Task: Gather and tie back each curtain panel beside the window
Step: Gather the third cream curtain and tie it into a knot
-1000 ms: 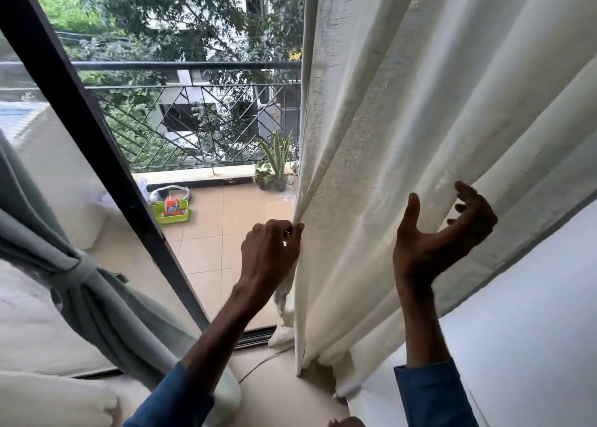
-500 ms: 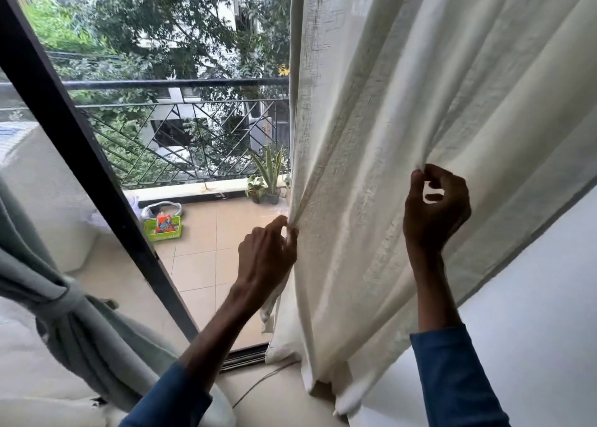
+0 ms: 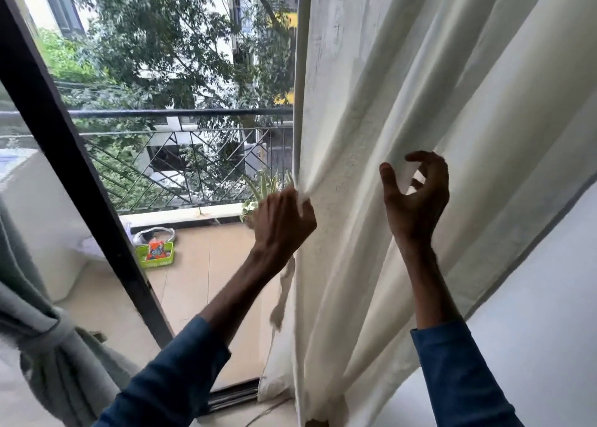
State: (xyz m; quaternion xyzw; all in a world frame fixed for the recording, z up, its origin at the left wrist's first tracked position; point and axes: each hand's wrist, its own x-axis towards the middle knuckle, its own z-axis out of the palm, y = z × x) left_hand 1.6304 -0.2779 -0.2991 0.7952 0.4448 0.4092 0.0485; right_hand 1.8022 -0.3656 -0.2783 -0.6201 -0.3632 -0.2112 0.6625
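Gathering step: left hand (image 3: 284,223) grips the cream curtain (image 3: 403,110) at its edge; right hand (image 3: 416,197), loosely curled, holds nothing; next, likely, another fold.

The curtain (image 3: 403,135) hangs right of the frame (image 3: 74,184), with the wall (image 3: 533,329) at its right. The left hand (image 3: 281,223) is at its left edge, the right hand (image 3: 416,200) before its folds. A tied curtain (image 3: 48,346) is near left. Far out, a basket (image 3: 155,253) lies left of a plant (image 3: 261,194), before the railing (image 3: 177,113).
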